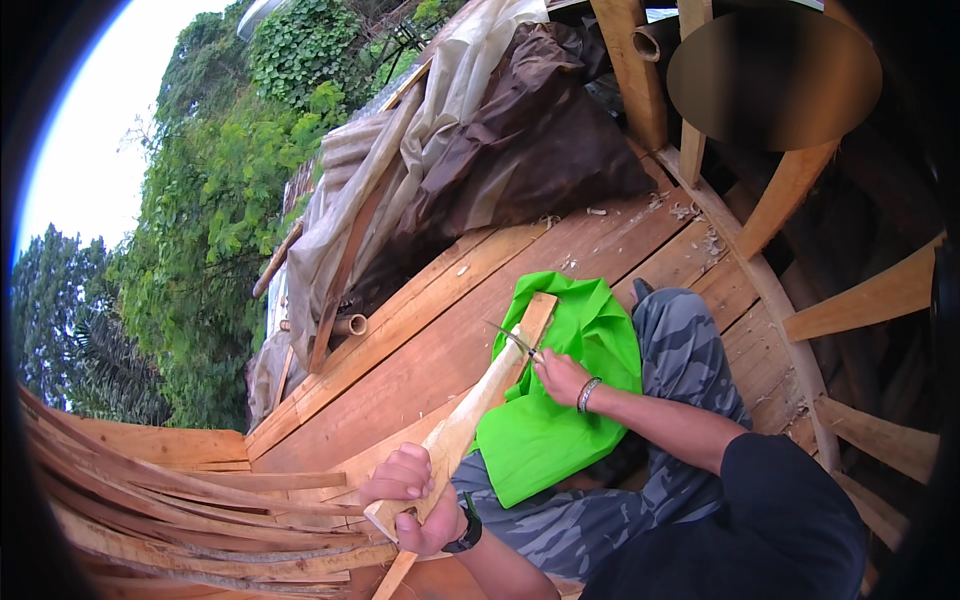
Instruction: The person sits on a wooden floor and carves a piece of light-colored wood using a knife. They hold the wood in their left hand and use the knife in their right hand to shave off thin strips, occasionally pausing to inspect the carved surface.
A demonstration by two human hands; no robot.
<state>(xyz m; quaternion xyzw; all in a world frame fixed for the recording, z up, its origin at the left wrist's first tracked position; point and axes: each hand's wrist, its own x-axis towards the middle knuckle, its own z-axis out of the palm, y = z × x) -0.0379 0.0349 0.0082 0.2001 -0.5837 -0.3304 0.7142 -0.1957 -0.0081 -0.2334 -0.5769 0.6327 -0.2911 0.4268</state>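
Note:
A long pale piece of carved wood [487,393] slants across my lap, wide at the near end and narrower toward a squared far end. My left hand [415,505] is closed round the wide near end, with a dark band on that wrist. Closed on a knife, my right hand [563,380] is beside the far part of the wood. The knife's thin, curved blade [512,338] lies across the wood; its handle is mostly hidden in my fingers. Bright green cloth [560,440] is spread over my lap beneath the wood.
Plank flooring [430,330] runs around me, with wood shavings [712,240] at the far right. Long wooden strips [200,510] are stacked at the near left. A brown tarp [540,150] is heaped beyond. Curved timber ribs [860,290] stand on the right. A blurred oval covers the upper right.

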